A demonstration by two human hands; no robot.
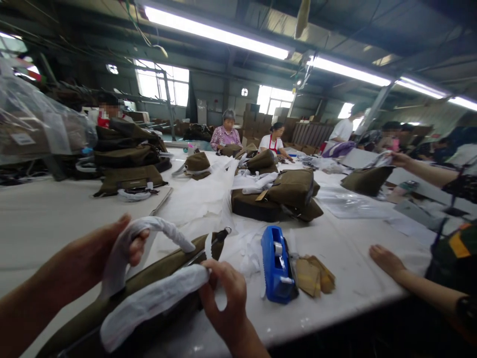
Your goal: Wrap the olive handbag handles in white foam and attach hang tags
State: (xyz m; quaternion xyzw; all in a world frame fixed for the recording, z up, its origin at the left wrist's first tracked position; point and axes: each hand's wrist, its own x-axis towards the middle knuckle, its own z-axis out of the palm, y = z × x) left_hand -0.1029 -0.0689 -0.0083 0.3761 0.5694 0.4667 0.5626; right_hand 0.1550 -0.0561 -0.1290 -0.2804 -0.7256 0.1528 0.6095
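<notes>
An olive bag lies at the table's near edge, its two handles wrapped in white paper. My left hand has its fingers curled round the far wrapped handle. With thumb and fingers, my right hand pinches the end of the near wrapped handle. A whitish strip stands up by my right fingertips, over the bag's zip end. Right of my right hand is a blue tape dispenser.
Brown paper tags lie beside the dispenser. Olive bags are piled mid-table, with another stack at the back left. At the right, a co-worker's hand rests on the white table; the other holds up a bag. Several people work farther back.
</notes>
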